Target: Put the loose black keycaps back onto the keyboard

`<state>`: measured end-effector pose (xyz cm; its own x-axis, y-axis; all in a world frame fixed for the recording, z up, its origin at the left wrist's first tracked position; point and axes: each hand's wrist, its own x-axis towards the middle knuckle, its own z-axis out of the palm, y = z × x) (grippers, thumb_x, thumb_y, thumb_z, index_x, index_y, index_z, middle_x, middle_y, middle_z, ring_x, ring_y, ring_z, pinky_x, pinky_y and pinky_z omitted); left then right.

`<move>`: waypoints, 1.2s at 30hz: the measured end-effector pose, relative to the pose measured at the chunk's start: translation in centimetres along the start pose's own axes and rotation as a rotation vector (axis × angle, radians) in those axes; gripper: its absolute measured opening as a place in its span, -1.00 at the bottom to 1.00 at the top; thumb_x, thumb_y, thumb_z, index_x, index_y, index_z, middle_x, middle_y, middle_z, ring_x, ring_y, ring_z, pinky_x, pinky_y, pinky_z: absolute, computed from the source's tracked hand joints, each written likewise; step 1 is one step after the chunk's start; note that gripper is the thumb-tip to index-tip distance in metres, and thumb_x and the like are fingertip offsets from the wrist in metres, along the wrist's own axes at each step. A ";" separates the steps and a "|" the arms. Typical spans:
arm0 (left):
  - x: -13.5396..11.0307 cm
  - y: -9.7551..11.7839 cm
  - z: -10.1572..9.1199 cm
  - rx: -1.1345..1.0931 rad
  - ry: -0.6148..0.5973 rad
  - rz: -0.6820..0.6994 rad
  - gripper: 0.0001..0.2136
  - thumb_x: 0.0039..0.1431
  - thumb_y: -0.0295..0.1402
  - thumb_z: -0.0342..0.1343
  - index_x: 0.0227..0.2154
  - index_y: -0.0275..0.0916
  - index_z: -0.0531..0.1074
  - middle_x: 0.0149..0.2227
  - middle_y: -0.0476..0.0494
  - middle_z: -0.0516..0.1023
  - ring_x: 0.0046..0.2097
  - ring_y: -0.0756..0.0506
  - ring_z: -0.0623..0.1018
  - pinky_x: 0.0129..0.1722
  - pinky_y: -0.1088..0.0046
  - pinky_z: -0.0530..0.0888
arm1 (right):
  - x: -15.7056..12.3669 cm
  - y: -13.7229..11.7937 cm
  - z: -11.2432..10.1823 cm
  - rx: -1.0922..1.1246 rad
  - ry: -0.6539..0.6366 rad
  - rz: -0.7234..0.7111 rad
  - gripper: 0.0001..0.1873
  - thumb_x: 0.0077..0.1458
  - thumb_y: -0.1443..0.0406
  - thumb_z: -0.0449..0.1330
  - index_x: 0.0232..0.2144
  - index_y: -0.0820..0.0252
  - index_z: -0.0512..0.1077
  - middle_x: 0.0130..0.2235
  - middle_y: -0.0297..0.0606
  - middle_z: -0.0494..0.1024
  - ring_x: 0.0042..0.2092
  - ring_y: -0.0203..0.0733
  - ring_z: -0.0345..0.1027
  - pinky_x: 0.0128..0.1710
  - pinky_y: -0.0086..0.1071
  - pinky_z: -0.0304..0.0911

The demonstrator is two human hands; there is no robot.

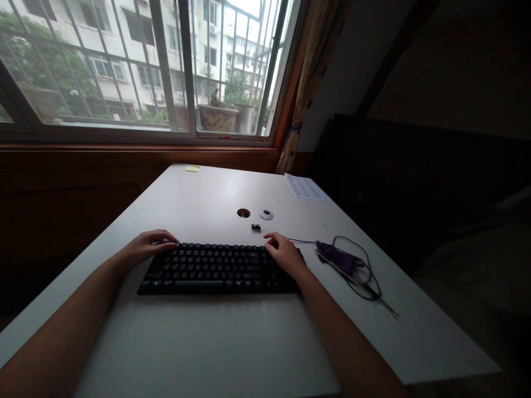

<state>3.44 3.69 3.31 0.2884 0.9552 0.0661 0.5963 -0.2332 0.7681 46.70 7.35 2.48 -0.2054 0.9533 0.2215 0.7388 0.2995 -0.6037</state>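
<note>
A black keyboard [207,268] lies flat on the white table [199,331], its long side facing me. My left hand [151,243] grips its far left corner, with the thumb along the back edge and the other fingers curled close above it. Over the right end of the keyboard lies my right hand [284,253], covering part of the number keys. Its thumb and bent fingers are at the back edge, and the undersides of the fingers are hidden. A small dark object [256,227] sits just behind the keyboard, close to my right fingertips.
Right of the keyboard lie a purple cloth [338,258], a looped black cable [370,265] and a thin stick-like tool [348,275]. Farther back are a round cable hole [243,213], its white ring cover [266,214], a printed sheet [307,188] and yellow notes [192,168]. A barred window is beyond.
</note>
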 end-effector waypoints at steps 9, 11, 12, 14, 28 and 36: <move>0.0 -0.1 0.0 -0.028 -0.006 -0.006 -0.66 0.15 0.01 0.17 -0.24 -0.15 0.59 -0.17 -0.17 0.60 -0.06 -0.25 0.54 -0.06 0.23 0.47 | 0.0 0.1 0.0 0.007 0.003 -0.008 -0.78 0.13 0.27 0.18 -0.14 0.08 0.48 -0.29 -0.31 0.59 -0.19 -0.15 0.44 -0.13 -0.33 0.23; 0.0 -0.2 0.1 -0.033 -0.005 -0.004 -0.67 0.16 0.00 0.17 -0.24 -0.14 0.60 -0.17 -0.16 0.60 -0.06 -0.24 0.53 -0.06 0.24 0.46 | -0.1 0.1 0.0 0.007 0.005 -0.007 -0.78 0.15 0.24 0.17 -0.14 0.08 0.48 -0.29 -0.31 0.59 -0.19 -0.15 0.44 -0.14 -0.33 0.24; 0.1 -0.2 0.1 -0.034 -0.005 -0.002 -0.68 0.16 -0.01 0.17 -0.24 -0.14 0.60 -0.17 -0.16 0.60 -0.06 -0.24 0.54 -0.06 0.25 0.46 | -0.1 0.0 0.0 0.008 0.003 -0.007 -0.77 0.15 0.22 0.18 -0.13 0.08 0.48 -0.29 -0.31 0.59 -0.19 -0.15 0.44 -0.15 -0.33 0.24; 0.1 -0.2 0.1 -0.034 -0.001 -0.002 -0.68 0.16 -0.01 0.18 -0.24 -0.14 0.60 -0.18 -0.15 0.60 -0.07 -0.23 0.54 -0.06 0.26 0.46 | -0.1 0.0 -0.1 0.012 -0.003 -0.007 -0.76 0.12 0.21 0.21 -0.13 0.07 0.49 -0.30 -0.32 0.59 -0.19 -0.14 0.44 -0.15 -0.33 0.24; 0.0 0.3 -0.1 -0.004 -0.006 0.011 -0.61 0.14 0.06 0.15 -0.24 -0.15 0.60 -0.18 -0.18 0.61 -0.08 -0.25 0.54 -0.04 0.19 0.46 | -0.3 -0.2 -0.2 0.021 0.019 -0.017 -0.78 0.16 0.20 0.17 -0.15 0.06 0.50 -0.29 -0.30 0.58 -0.19 -0.14 0.44 -0.15 -0.32 0.25; 0.1 -0.3 -0.1 0.005 -0.016 0.006 -0.63 0.16 0.04 0.15 -0.22 -0.14 0.60 -0.16 -0.17 0.61 -0.06 -0.23 0.53 -0.03 0.23 0.46 | -0.2 0.0 -0.1 0.030 0.018 -0.009 -0.79 0.14 0.24 0.19 -0.15 0.07 0.51 -0.29 -0.29 0.59 -0.17 -0.13 0.44 -0.12 -0.30 0.25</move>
<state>3.25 3.86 3.11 0.3037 0.9508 0.0607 0.5986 -0.2400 0.7642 46.81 7.11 2.49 -0.2004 0.9497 0.2408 0.7170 0.3097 -0.6245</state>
